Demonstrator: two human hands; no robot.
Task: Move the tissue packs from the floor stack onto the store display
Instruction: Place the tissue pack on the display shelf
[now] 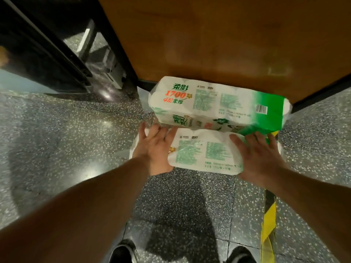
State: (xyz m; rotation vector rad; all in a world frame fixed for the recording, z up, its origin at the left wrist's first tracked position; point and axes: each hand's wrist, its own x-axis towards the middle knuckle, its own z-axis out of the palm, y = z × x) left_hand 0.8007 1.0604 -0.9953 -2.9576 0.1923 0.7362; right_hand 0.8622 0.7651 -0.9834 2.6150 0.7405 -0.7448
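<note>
At frame centre my left hand (pixel 153 147) and right hand (pixel 260 154) clasp opposite ends of the near white-and-green plastic-wrapped tissue pack (pixel 203 150), fingers spread to lift it level.

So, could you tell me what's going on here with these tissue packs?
A person is bending over two tissue packs by a wooden panel. The left hand and right hand hold the two ends of the nearer pack. The farther pack lies just behind it, by the panel. Whether the nearer pack is lifted off the speckled floor yet is unclear.
</note>
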